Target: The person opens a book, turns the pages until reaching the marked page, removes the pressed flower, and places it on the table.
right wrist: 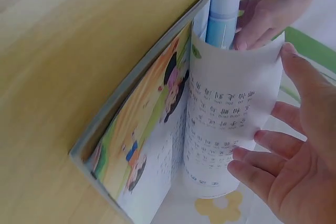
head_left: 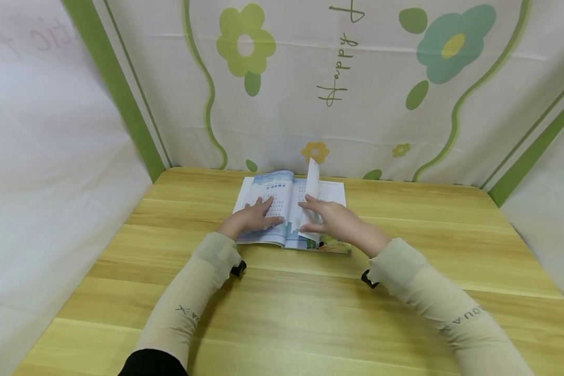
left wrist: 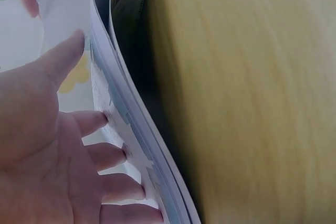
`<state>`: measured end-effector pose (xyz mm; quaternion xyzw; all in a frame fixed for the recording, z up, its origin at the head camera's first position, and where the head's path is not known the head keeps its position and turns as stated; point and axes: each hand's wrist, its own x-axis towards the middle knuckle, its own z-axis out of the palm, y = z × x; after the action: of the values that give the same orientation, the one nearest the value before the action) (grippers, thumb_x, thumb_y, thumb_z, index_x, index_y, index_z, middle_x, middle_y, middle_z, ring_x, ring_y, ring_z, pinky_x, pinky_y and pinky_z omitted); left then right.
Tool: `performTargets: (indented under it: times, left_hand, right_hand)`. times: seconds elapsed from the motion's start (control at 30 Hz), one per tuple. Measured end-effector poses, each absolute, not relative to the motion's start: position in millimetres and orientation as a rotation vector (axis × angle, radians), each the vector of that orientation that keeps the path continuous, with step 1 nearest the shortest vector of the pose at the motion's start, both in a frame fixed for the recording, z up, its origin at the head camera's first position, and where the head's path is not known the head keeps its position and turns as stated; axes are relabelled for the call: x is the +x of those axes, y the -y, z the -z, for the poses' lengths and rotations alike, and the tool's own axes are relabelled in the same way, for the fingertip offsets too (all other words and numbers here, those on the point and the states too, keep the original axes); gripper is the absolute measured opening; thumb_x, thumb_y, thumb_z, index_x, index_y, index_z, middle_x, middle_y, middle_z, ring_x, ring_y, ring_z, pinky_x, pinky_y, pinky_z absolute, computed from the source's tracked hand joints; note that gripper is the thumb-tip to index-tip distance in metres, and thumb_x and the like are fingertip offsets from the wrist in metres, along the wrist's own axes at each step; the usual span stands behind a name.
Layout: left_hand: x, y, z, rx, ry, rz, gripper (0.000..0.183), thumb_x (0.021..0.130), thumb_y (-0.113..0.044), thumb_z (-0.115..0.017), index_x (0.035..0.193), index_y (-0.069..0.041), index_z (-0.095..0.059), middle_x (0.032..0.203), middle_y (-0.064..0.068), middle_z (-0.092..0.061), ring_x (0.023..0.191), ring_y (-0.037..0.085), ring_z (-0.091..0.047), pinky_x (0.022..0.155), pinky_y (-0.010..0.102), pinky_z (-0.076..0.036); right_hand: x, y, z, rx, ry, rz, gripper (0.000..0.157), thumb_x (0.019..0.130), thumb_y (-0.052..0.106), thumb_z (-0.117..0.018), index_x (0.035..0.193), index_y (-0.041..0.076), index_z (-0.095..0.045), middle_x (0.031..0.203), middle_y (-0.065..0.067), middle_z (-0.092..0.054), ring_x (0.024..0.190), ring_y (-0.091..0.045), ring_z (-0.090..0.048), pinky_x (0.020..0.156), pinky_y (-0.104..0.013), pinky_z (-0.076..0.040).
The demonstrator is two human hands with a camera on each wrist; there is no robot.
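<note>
An open book (head_left: 258,193) with printed text and coloured pictures lies at the far side of the table. My left hand (head_left: 251,216) rests on its left page, fingers spread, with the fingertips against the paper in the left wrist view. A single page (right wrist: 226,82) stands up from the right half, curving over toward the left. My right hand (head_left: 336,218) touches this raised page with its fingers extended along it and the thumb at its edge. Beneath it, the right-hand page shows a colourful picture (right wrist: 168,82) of cartoon figures.
The wooden table (head_left: 301,313) extends in front of the book and to both sides. Right behind the book hangs a white curtain (head_left: 286,120) printed with flowers and lettering. More pale cloth (head_left: 42,172) encloses the left side, and the right side likewise.
</note>
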<state>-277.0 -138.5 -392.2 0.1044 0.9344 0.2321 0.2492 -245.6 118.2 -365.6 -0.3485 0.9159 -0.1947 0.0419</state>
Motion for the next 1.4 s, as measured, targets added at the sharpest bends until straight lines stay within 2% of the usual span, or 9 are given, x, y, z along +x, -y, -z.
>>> performTargets:
  times: [0.23,0.43,0.63,0.8,0.97,1.13,1.27,1.33,1.4]
  left_hand:
    - [-277,142,390,0.353,-2.575,-0.687,0.068,0.111,-0.049,-0.029,0.166,-0.012,-0.012,0.168,0.024,-0.003,0.151,0.052,-0.006,0.121,0.062,-0.006]
    - [-278,144,391,0.347,-2.576,-0.73,0.066,0.111,-0.05,-0.019,0.166,-0.013,-0.014,0.169,0.022,-0.004,0.153,0.043,-0.011,0.122,0.058,-0.01]
    - [-277,146,389,0.336,-2.549,-0.789,0.067,0.111,-0.05,-0.015,0.165,-0.009,-0.015,0.169,0.02,-0.005,0.154,0.039,-0.01,0.123,0.054,-0.01]
    - [-276,147,388,0.34,-2.548,-0.795,0.069,0.111,-0.053,-0.019,0.165,-0.01,-0.016,0.169,0.02,-0.006,0.154,0.039,-0.012,0.123,0.055,-0.012]
    - [-276,149,390,0.351,-2.563,-0.783,0.076,0.109,-0.055,-0.029,0.164,-0.003,-0.018,0.168,0.023,-0.009,0.153,0.041,-0.016,0.122,0.053,-0.017]
    - [-276,148,391,0.312,-2.559,-0.82,0.084,0.108,-0.054,-0.036,0.164,-0.001,-0.002,0.168,0.023,-0.011,0.153,0.041,-0.018,0.122,0.051,-0.019]
    - [-274,147,391,0.274,-2.555,-0.847,0.091,0.107,-0.052,-0.042,0.162,-0.005,0.013,0.167,0.024,-0.012,0.151,0.042,-0.022,0.122,0.051,-0.021]
    - [-273,146,390,0.299,-2.558,-0.842,0.09,0.107,-0.048,-0.045,0.163,-0.009,0.014,0.168,0.023,-0.01,0.151,0.044,-0.02,0.122,0.053,-0.019]
    - [-273,145,389,0.338,-2.567,-0.817,0.084,0.107,-0.044,-0.045,0.165,-0.013,0.008,0.168,0.024,-0.008,0.151,0.046,-0.017,0.121,0.058,-0.017]
  right_hand:
    - [-243,-105,368,-1.118,-2.773,0.522,0.07,0.095,0.04,-0.073,0.151,0.005,-0.051,0.161,-0.02,-0.033,0.146,-0.045,-0.033,0.113,-0.057,-0.035]
    - [-242,-95,372,-1.18,-2.742,0.549,0.067,0.094,0.036,-0.075,0.149,0.003,-0.053,0.161,-0.019,-0.034,0.146,-0.047,-0.03,0.113,-0.06,-0.032]
    - [-241,-86,375,-1.159,-2.695,0.572,0.066,0.095,0.037,-0.074,0.149,0.004,-0.053,0.162,-0.016,-0.033,0.149,-0.043,-0.026,0.116,-0.056,-0.03]
    - [-239,-81,377,-1.174,-2.652,0.577,0.063,0.097,0.036,-0.072,0.149,0.005,-0.054,0.163,-0.014,-0.032,0.151,-0.037,-0.024,0.118,-0.051,-0.028]
    - [-238,-77,377,-1.211,-2.607,0.561,0.057,0.099,0.035,-0.07,0.147,0.007,-0.057,0.162,-0.01,-0.033,0.152,-0.034,-0.023,0.119,-0.051,-0.027]
    - [-238,-76,379,-1.222,-2.598,0.539,0.054,0.101,0.035,-0.068,0.146,0.007,-0.058,0.163,-0.008,-0.034,0.153,-0.032,-0.023,0.12,-0.051,-0.026]
    - [-237,-76,380,-1.241,-2.588,0.537,0.052,0.101,0.034,-0.067,0.145,0.006,-0.059,0.162,-0.008,-0.035,0.152,-0.033,-0.024,0.12,-0.05,-0.027]
    - [-237,-76,381,-1.249,-2.581,0.54,0.051,0.102,0.033,-0.067,0.144,0.006,-0.059,0.162,-0.009,-0.035,0.152,-0.033,-0.024,0.119,-0.05,-0.027]
    - [-237,-76,382,-1.257,-2.571,0.537,0.051,0.102,0.033,-0.067,0.144,0.006,-0.059,0.161,-0.009,-0.036,0.152,-0.034,-0.025,0.12,-0.05,-0.026]
